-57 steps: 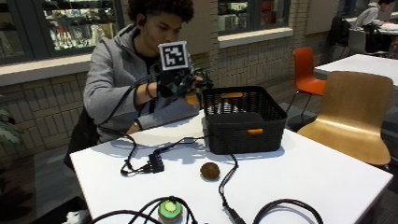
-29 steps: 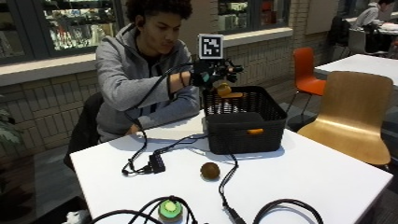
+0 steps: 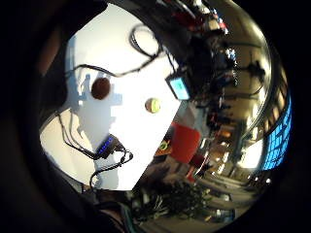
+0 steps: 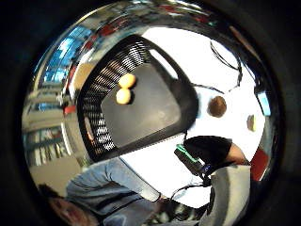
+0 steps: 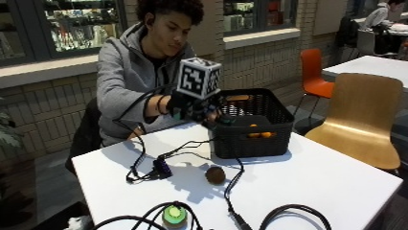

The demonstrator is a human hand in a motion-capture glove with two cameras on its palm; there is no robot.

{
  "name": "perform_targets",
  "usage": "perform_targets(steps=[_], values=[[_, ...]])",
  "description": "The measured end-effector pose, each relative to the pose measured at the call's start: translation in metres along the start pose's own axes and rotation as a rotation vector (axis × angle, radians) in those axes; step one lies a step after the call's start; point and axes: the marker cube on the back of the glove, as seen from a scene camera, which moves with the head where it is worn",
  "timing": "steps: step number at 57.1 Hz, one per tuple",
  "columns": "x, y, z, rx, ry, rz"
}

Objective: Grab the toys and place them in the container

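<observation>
The black mesh basket [image 5: 275, 143] stands on the white table [image 5: 331, 187] in front of the person. Two orange-yellow toys [image 5: 259, 135] lie side by side on its floor [image 4: 124, 89]. My gloved right hand [image 5: 191, 106] hovers just outside the basket's near-left rim, fingers relaxed, nothing in it. A brown ball toy [image 5: 215, 175] lies on the table in front of the basket [image 3: 100, 88] [image 4: 217, 106]. A green and yellow toy [image 5: 173, 214] sits near the front edge [image 3: 152, 105]. The other hand is hidden.
Black cables [image 5: 232, 191] run across the table from the basket to the front edge, past the brown ball. A small black plug box [image 5: 159, 168] lies left of the ball. A wooden chair [image 5: 360, 120] stands at the right side.
The hand was over the basket with an orange toy half a second ago. It has drawn back left and down past the rim, and the toy is out of it.
</observation>
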Motion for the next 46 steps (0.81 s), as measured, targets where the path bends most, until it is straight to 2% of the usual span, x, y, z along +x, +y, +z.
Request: perform_targets(steps=[2, 5, 13, 24, 37, 46], values=[[0.009, -0.006, 0.011, -0.039, -0.078, 0.129], [0.019, -0.009, 0.03, -0.081, -0.123, 0.193], [0.006, -0.007, 0.083, -0.127, -0.19, 0.213], [-0.009, -0.027, 0.124, -0.175, -0.097, 0.313], [-0.017, -0.04, 0.144, -0.141, -0.134, 0.34], [-0.024, -0.042, 0.145, -0.052, -0.148, 0.319]])
